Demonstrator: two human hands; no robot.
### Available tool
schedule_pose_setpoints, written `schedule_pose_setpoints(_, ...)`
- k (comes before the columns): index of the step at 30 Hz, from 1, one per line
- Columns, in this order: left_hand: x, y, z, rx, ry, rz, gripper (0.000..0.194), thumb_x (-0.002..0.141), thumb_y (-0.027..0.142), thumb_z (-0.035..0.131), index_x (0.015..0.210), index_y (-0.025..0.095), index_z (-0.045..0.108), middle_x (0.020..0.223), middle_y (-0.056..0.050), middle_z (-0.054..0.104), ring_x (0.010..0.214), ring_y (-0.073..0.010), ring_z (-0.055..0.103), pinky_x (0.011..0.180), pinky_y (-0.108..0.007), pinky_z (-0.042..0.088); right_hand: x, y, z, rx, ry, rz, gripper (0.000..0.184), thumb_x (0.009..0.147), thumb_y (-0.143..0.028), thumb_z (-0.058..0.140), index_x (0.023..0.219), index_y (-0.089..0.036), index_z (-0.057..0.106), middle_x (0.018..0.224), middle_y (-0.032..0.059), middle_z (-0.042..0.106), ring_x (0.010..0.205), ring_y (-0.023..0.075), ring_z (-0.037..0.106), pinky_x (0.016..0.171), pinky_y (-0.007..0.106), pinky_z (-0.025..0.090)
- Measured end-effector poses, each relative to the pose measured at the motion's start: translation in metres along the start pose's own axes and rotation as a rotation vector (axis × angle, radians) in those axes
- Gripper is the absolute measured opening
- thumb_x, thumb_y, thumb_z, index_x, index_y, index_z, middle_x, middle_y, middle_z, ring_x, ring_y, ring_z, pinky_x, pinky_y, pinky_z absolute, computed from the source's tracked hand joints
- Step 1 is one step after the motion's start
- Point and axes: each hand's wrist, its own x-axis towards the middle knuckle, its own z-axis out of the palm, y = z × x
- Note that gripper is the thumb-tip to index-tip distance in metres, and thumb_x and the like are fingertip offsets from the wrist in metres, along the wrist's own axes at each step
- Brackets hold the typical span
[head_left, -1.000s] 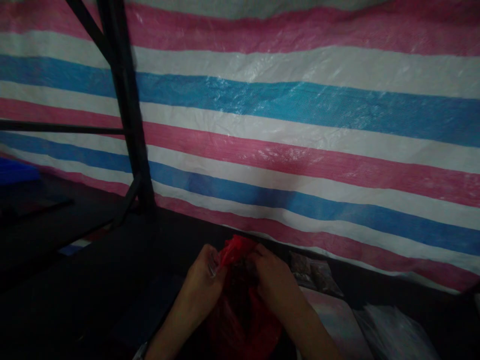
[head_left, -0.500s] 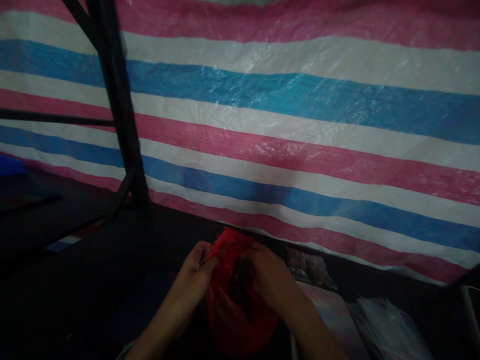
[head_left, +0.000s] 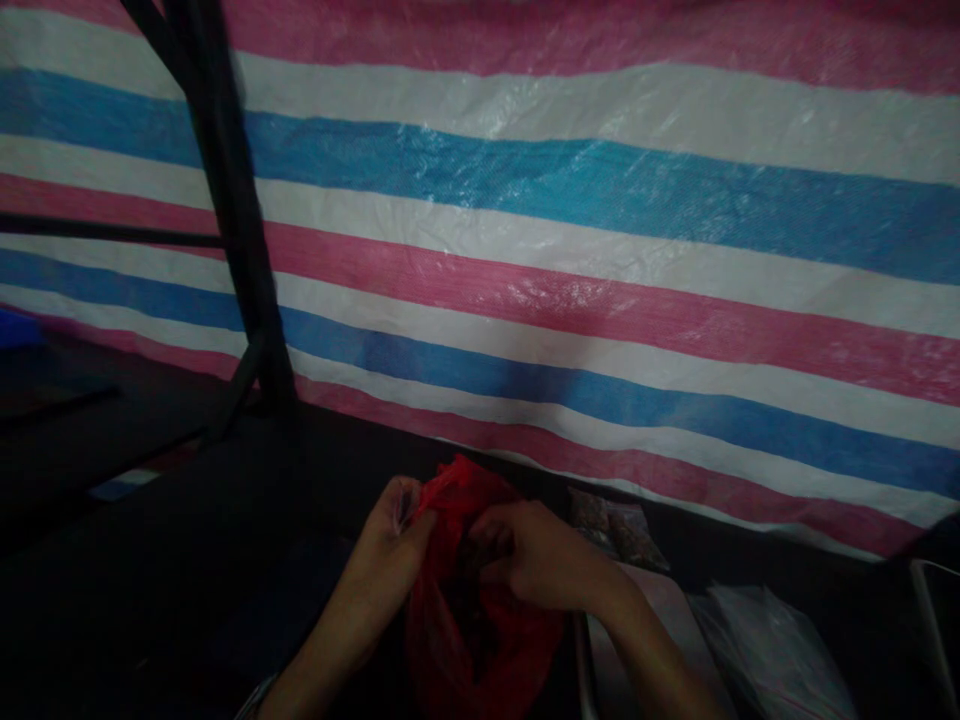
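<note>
1. The red bag (head_left: 525, 650) is low in the view, between the 2 hands, its mouth spread and dark contents (head_left: 469, 605) showing inside; they are too dim to identify. I cannot tell what bears its weight.
2. The left hand (head_left: 386, 560) pinches the rim at the bag's left, thumb against curled fingers. Something clear and shiny shows in that grip, too dim to name. This hold has barely changed over the last 0.5 s.
3. The right hand (head_left: 546, 555) has changed most: its fingers were largely hidden at the bag's mouth, and now thumb and forefinger show, bent towards each other with a small gap. Whether they hold anything I cannot tell.
4. Compared with 1 s ago, when the rim was bunched between both hands, more of the opening shows. I judge that this gives the right hand easier access, with the left steadying the rim.
5. Beyond the bag to its right, 2 clear packets (head_left: 637, 530) with brownish contents lie side by side on the dark worktop (head_left: 345, 450).
6. Just right of the bag is a pale panel (head_left: 670, 600), partly covered by the right forearm; farther right lie clear sleeves (head_left: 776, 645).
</note>
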Motion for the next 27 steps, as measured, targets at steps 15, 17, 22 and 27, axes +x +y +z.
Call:
schedule_pose_setpoints(15, -0.008, -0.003, -0.001, 0.117, -0.15, 0.232, 0.022, 0.086, 0.034, 0.07, 0.084, 0.027, 0.049, 0.077, 0.008, 0.044, 0.07, -0.0133, 0.047, 0.064, -0.024, 0.045, -0.023, -0.012, -0.038, 0.32, -0.009, -0.005, 0.023, 0.086, -0.018, 0.071, 0.109, -0.023, 0.074, 0.111, 0.0033, 0.08, 0.103, 0.022, 0.075, 0.091, 0.035, 0.057)
schedule_pose_setpoints(17, -0.009, -0.003, 0.0, 0.141, -0.152, 0.233, 0.02, 0.088, 0.033, 0.069, 0.084, 0.027, 0.05, 0.076, 0.008, 0.045, 0.069, -0.0135, 0.047, 0.063, -0.023, 0.044, -0.024, -0.015, -0.038, 0.259, 0.005, 0.005, 0.022, 0.087, -0.018, 0.071, 0.109, -0.023, 0.074, 0.11, 0.003, 0.08, 0.103, 0.0221, 0.076, 0.091, 0.035, 0.057)
schedule_pose_setpoints(22, -0.021, 0.017, -0.007, 0.104, -0.121, 0.256, 0.025, 0.082, 0.032, 0.075, 0.089, 0.029, 0.052, 0.079, 0.007, 0.05, 0.071, -0.0145, 0.055, 0.063, -0.023, 0.05, -0.026, -0.019, -0.04, 0.194, 0.02, 0.012, 0.023, 0.087, -0.014, 0.071, 0.108, -0.024, 0.075, 0.11, 0.0017, 0.08, 0.102, 0.0207, 0.075, 0.09, 0.032, 0.056)
schedule_pose_setpoints(27, -0.044, 0.037, -0.005, 0.313, -0.118, 0.266, 0.013, 0.087, 0.04, 0.067, 0.089, 0.03, 0.059, 0.076, 0.004, 0.062, 0.067, -0.0175, 0.063, 0.061, -0.027, 0.05, -0.028, -0.02, -0.041, 0.248, -0.013, 0.019, 0.024, 0.09, -0.017, 0.069, 0.113, -0.023, 0.074, 0.113, 0.0037, 0.08, 0.105, 0.0217, 0.075, 0.092, 0.033, 0.057)
